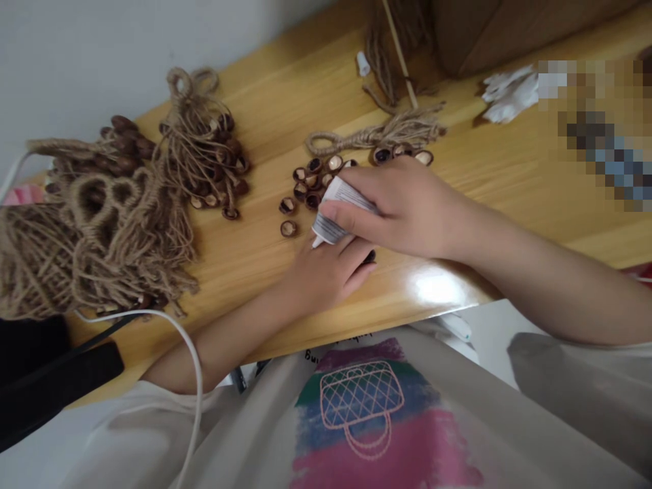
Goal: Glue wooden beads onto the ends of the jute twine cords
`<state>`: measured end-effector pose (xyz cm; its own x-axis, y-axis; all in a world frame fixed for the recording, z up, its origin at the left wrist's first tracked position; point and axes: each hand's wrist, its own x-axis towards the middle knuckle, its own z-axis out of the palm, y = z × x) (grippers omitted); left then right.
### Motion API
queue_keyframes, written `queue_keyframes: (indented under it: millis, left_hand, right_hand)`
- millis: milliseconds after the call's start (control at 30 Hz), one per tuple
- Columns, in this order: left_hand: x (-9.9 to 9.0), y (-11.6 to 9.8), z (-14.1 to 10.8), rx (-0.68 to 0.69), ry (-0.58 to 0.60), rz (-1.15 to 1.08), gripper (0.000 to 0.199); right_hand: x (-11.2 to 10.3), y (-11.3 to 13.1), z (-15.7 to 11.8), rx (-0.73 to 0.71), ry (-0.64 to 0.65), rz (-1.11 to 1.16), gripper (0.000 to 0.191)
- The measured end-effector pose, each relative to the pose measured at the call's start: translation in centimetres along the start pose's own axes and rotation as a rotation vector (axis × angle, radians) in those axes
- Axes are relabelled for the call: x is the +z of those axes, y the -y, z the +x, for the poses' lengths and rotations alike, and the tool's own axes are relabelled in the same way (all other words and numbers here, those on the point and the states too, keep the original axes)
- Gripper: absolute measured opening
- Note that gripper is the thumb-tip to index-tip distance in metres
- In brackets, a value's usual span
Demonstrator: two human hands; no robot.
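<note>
My right hand (pixel 402 204) is closed around a white squeeze tube (pixel 340 209) with small grey print. The tube tilts down and left, and its narrow nozzle points at the back of my left hand (pixel 323 272). My left hand lies just below, fingers bent, with a dark brown nut shell (pixel 370 257) partly showing between them. Most of that shell is hidden by the fingers. Beyond both hands sits a group of brown half nut shells (pixel 288 228), open sides up. A knotted bundle of jute cord (pixel 356 138) with a loop lies behind the shells.
On the left pile up jute tassels (pixel 127 224) with nut shells on their ends. A white cable (pixel 196 380) crosses the lower left near a black object (pixel 92 373). Farther back are a thin stick (pixel 401 54), a small white cap (pixel 363 64), crumpled tissue (pixel 509 94) and a brown box (pixel 509 27).
</note>
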<state>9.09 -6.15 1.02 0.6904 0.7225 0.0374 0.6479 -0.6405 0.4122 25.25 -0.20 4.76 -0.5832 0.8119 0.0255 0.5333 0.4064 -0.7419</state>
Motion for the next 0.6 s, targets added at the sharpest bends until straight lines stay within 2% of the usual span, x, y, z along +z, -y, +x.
queue_keyframes:
  millis: [167, 400, 600]
  left_hand:
    - [-0.07, -0.02, 0.02, 0.001, 0.001, 0.005, 0.024]
    - [-0.04, 0.00, 0.00, 0.022, -0.022, 0.034, 0.022]
    - [-0.08, -0.01, 0.05, 0.038, -0.042, 0.049, 0.020]
  right_hand:
    - [0.09, 0.02, -0.10, 0.002, -0.010, -0.032, 0.038]
    - [-0.18, 0.49, -0.03, 0.014, 0.050, -0.220, 0.041]
    - [-0.16, 0.43, -0.06, 0.037, 0.030, -0.162, 0.041]
